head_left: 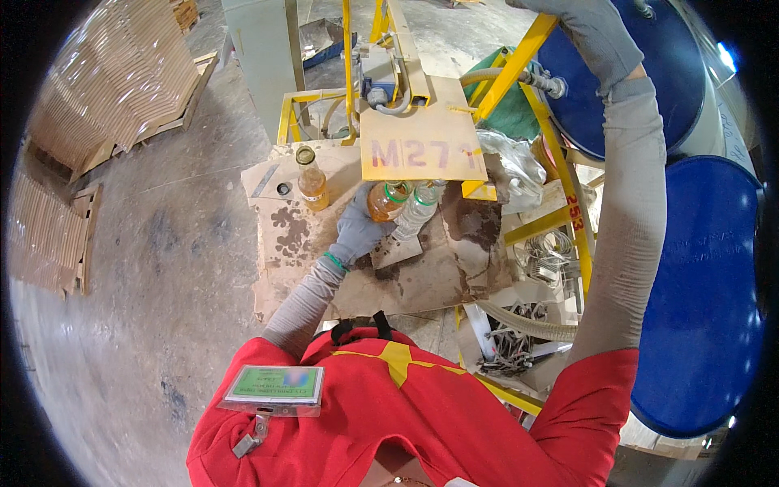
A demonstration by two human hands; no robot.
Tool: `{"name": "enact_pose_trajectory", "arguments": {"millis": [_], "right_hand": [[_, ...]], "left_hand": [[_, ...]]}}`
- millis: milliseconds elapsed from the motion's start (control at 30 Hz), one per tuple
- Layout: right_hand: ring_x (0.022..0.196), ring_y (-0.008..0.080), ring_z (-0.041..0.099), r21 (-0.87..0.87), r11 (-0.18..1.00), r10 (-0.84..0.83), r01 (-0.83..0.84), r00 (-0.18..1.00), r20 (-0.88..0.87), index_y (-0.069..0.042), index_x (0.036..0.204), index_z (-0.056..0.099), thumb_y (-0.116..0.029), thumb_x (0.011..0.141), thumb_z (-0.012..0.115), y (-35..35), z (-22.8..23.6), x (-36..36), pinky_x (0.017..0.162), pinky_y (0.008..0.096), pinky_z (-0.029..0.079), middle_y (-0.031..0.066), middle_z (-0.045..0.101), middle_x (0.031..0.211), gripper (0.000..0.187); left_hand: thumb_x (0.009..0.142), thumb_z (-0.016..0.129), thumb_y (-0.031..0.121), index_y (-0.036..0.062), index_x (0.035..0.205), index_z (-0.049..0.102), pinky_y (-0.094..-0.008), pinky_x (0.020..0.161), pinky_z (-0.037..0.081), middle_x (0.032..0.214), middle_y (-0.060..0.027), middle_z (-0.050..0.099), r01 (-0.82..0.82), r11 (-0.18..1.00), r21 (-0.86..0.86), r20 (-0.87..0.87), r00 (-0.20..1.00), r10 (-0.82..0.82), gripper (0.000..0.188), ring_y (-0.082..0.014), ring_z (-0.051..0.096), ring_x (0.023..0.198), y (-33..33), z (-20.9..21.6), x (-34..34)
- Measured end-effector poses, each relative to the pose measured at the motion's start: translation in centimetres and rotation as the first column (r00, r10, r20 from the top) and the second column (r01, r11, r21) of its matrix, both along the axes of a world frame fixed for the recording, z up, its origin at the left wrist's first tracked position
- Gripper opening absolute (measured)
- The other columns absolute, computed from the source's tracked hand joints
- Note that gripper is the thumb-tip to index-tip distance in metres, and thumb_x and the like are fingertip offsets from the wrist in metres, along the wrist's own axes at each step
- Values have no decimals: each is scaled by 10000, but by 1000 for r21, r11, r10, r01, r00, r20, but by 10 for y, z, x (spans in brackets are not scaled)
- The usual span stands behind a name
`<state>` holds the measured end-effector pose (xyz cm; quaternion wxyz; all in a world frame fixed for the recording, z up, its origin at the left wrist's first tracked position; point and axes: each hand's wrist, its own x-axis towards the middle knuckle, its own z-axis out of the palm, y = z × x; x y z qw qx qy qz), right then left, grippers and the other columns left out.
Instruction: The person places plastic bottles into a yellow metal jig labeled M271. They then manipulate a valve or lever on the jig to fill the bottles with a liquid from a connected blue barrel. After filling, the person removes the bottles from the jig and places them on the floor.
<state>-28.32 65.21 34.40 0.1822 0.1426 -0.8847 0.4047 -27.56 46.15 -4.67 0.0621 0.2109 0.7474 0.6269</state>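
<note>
My left hand (357, 230), in a grey glove, is closed round a glass bottle (381, 204) of amber liquid with a green ring at its neck. Right beside that bottle stands a clear bottle (419, 209), also green at the neck. Farther left, a third bottle (312, 180) with a dark gold cap holds some amber liquid. A small dark cap (283, 188) lies next to it. The bottles are over a stained cardboard sheet (324, 280). My right hand (599, 36), gloved in grey, reaches far up past a yellow frame bar; its fingers run to the top edge and are partly cut off.
A marked tan panel (422, 138) on a yellow frame (580, 243) overhangs the bottles. Blue drums (698, 292) line the right side. Below the frame sit a ribbed hose (527, 323) and a box of metal parts (515, 345). Wrapped cardboard stacks (122, 73) stand left.
</note>
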Motion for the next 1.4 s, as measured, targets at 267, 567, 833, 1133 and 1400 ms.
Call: {"name": "enact_pose_trajectory", "arguments": {"millis": [267,567,833,1133,1400], "right_hand": [[910,165,575,84,996,-29,32,999,-32,113,1096,569,-95,692,676,8,-1,-15,847,228,416,135,635,998,468],[980,204,567,138,990,37,-24,995,-92,131,1122,539,-154,695,700,11,-1,-14,892,255,406,181,620,1047,538],[1120,253,518,381,725,-460,574,815,-353,32,1313,398,-244,704,719,12,-18,-7,974,264,365,203,552,1186,741],[1168,308,476,-176,903,-417,392,703,-576,-15,1192,509,-40,790,635,-15,-159,113,980,375,388,156,449,1298,422],[1110,209,508,-507,680,-586,530,808,59,14,1196,513,-90,792,655,-13,-299,163,963,329,380,125,542,1205,441]], "left_hand": [[614,766,189,76,1221,422,-347,917,427,1159,-141,546,-64,998,-15,-20,998,64,707,-273,530,1082,6,12,7],[610,761,129,66,1233,409,-330,932,423,1190,-119,521,-33,998,55,22,999,32,719,-240,519,1094,4,16,10],[603,771,125,50,1260,375,-320,947,415,1191,-116,515,17,1000,-21,-14,1000,-17,771,-220,513,1101,9,21,6],[596,816,159,41,1247,365,-327,953,414,1207,-114,512,29,999,-45,40,999,-27,800,-203,510,1105,2,32,12],[606,801,150,37,1224,386,-319,931,422,1169,-109,537,82,996,-31,5,997,-81,753,-200,522,1077,-11,35,7]]}}
